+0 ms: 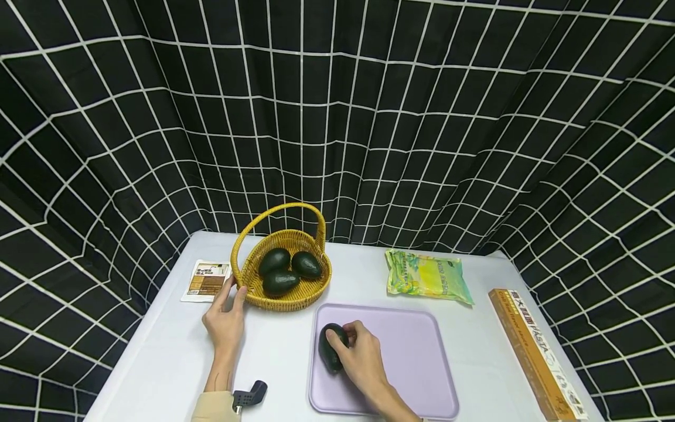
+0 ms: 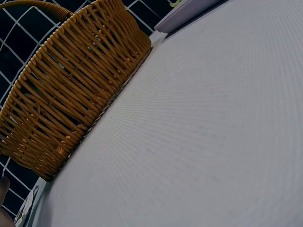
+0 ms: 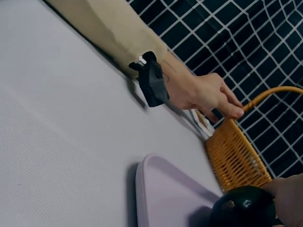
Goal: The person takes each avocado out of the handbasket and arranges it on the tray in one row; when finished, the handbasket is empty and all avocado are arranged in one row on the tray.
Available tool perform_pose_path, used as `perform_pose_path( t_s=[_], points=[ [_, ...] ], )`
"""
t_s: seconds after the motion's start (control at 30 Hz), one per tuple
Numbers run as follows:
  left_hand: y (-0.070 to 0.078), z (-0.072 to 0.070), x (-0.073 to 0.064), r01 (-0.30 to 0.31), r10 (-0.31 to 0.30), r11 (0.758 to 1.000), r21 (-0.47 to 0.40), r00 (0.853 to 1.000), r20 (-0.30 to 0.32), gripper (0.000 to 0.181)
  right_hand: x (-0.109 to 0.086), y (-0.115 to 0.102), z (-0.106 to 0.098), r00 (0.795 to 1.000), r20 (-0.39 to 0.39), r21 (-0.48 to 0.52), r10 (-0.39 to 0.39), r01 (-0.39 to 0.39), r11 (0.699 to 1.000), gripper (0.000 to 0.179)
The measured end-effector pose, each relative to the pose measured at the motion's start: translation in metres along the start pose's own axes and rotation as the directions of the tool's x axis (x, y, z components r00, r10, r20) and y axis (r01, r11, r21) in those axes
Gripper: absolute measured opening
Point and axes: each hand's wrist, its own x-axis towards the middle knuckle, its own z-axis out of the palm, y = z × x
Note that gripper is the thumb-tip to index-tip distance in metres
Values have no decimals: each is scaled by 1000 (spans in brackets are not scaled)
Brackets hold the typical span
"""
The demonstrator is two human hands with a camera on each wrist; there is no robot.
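A dark green avocado [image 1: 331, 349] is in my right hand [image 1: 364, 356], gripped between thumb and fingers at the left part of the lilac tray [image 1: 411, 357]. The right wrist view has the same avocado [image 3: 244, 208] low in the picture, above the tray; whether it touches the tray I cannot tell. My left hand [image 1: 227, 321] holds the near left edge of a yellow wicker basket [image 1: 285, 303], by the foot of its arched handle, as the right wrist view also shows. Three more avocados [image 1: 281, 282] lie inside the basket.
Left of the basket lies a flat white and brown packet [image 1: 207, 280]. A green and yellow bag [image 1: 429, 276] is at the back right. Along the right edge runs a long pasta box [image 1: 535, 354]. A black gridded curtain [image 1: 337, 117] surrounds the white table [image 1: 279, 351].
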Motion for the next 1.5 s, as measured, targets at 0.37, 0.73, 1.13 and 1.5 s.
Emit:
perform_pose_path(
  t_s=[0.37,0.73,1.13,1.5],
  points=[
    [0,0,0,7,-7,1000,4,1000,-6,45,-1,1,1,1000,4,32,-15,15,999,48],
    [1,-4,0,-2,2,1000,-5,1000,-24,44,-2,-1,6,998,-42,46,-47,49,998,45],
    [1,-4,-2,-3,2,1000,-6,999,-35,44,0,-7,5,999,-44,62,-28,30,998,50],
    [2,2,1,-19,18,1000,-20,999,-44,44,56,-30,-32,973,-10,35,-229,230,973,49]
  ],
)
